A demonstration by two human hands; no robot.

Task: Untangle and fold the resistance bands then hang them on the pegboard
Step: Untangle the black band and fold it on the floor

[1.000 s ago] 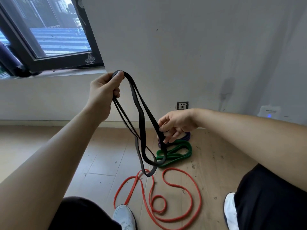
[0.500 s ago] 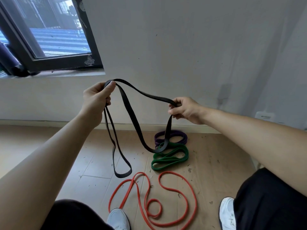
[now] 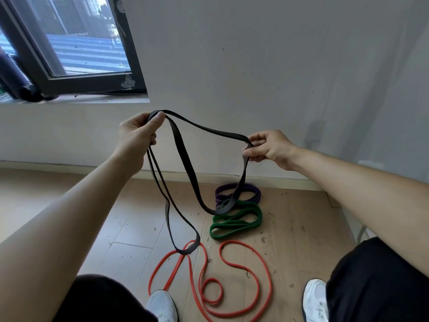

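Right hand (image 3: 269, 148) higher, over wooden floor (image 3: 301, 228)

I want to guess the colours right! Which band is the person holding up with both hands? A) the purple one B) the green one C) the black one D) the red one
C: the left hand and the right hand both grip the black band, while the red band, green band and purple band lie on the floor.

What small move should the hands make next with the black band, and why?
Probably bring the right hand toward the left hand, so the held parts of the black band meet. The band hangs in two loops, one between the hands and one below the left hand, with no knot visible.
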